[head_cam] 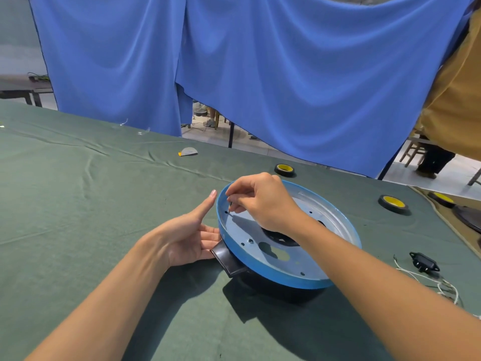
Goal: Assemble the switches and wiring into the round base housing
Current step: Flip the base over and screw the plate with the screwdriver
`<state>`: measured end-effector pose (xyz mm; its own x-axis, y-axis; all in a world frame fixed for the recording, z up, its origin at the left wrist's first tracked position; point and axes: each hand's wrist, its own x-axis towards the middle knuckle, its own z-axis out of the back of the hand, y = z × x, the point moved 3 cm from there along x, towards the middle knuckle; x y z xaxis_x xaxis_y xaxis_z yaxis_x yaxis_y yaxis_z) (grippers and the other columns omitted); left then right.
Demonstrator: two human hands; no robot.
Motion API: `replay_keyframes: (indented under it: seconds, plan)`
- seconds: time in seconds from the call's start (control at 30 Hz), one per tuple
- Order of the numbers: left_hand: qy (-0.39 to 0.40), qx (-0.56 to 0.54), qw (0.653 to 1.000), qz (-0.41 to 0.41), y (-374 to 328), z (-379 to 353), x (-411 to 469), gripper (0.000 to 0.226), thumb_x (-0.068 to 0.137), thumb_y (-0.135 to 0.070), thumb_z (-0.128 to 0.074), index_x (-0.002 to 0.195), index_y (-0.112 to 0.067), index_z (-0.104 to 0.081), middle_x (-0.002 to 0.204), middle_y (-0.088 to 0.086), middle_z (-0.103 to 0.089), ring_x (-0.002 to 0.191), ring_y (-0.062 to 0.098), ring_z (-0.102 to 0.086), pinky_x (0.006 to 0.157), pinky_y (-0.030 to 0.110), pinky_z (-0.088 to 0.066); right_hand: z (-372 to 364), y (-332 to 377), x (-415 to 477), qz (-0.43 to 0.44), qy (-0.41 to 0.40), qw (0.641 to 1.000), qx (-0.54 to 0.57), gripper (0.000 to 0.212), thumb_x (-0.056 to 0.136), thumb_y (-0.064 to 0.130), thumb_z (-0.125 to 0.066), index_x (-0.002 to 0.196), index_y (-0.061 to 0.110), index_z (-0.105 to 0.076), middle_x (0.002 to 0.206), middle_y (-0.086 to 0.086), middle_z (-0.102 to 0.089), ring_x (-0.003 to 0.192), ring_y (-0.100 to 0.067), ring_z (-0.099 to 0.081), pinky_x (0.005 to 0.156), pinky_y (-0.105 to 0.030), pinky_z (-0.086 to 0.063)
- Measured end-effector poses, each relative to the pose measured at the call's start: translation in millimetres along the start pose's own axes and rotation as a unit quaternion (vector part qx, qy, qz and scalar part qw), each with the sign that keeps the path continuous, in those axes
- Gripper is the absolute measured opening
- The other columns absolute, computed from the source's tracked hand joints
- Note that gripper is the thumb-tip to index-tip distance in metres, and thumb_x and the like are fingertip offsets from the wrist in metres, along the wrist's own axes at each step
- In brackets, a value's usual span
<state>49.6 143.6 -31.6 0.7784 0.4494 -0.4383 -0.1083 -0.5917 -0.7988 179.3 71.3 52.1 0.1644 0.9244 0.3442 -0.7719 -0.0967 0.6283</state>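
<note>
The round base housing lies on the green cloth, blue rim up, with a silver inner plate full of holes and a black handle at its near left. My right hand hovers over the plate's left side and pinches a small metal screw between thumb and fingers. My left hand rests open against the outside of the rim beside the handle, thumb pointing up. A black socket part with white wires lies on the cloth at the right.
Black-and-yellow tape rolls lie behind the housing and to its right. A small grey and yellow scrap sits farther back. A blue curtain hangs behind the table, and a person in a tan top stands at the far right.
</note>
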Motion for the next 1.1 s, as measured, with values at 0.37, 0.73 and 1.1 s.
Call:
replay_keyframes:
  seconds: [0.37,0.73,1.1]
  plan:
    - [-0.009,0.008,1.0,-0.002,0.6,-1.4,-1.4,0.065,0.069,-0.061,-0.072,0.066,0.004,-0.074,0.08,0.019,-0.068,0.065,0.027,-0.069,0.056,0.033,-0.058,-0.4,2.7,7.5,0.002,0.036,0.999,-0.028,0.015,0.09,-0.003,-0.061,0.095,0.005,-0.073,0.083,-0.009,-0.074,0.071,-0.012,-0.072,0.072,-0.026,-0.06]
    - [-0.001,0.001,1.0,0.005,1.1,-3.6,-3.4,0.063,0.065,-0.059,-0.072,0.064,0.005,-0.074,0.076,0.019,-0.071,0.061,0.026,-0.071,0.054,0.031,-0.057,-1.9,14.6,15.4,0.021,0.125,0.971,-0.202,0.021,0.088,0.004,-0.063,0.101,0.015,-0.076,0.094,-0.004,-0.072,0.087,-0.017,-0.065,0.081,-0.037,-0.056]
    - [-0.019,-0.009,1.0,0.002,1.1,-5.2,-4.9,0.065,0.066,-0.056,-0.073,0.076,0.009,-0.068,0.073,0.019,-0.066,0.054,0.024,-0.065,0.05,0.031,-0.056,-10.5,16.6,19.7,0.006,0.15,0.96,-0.236,0.02,0.086,0.008,-0.065,0.096,0.018,-0.077,0.096,-0.01,-0.068,0.083,-0.026,-0.066,0.077,-0.043,-0.058]
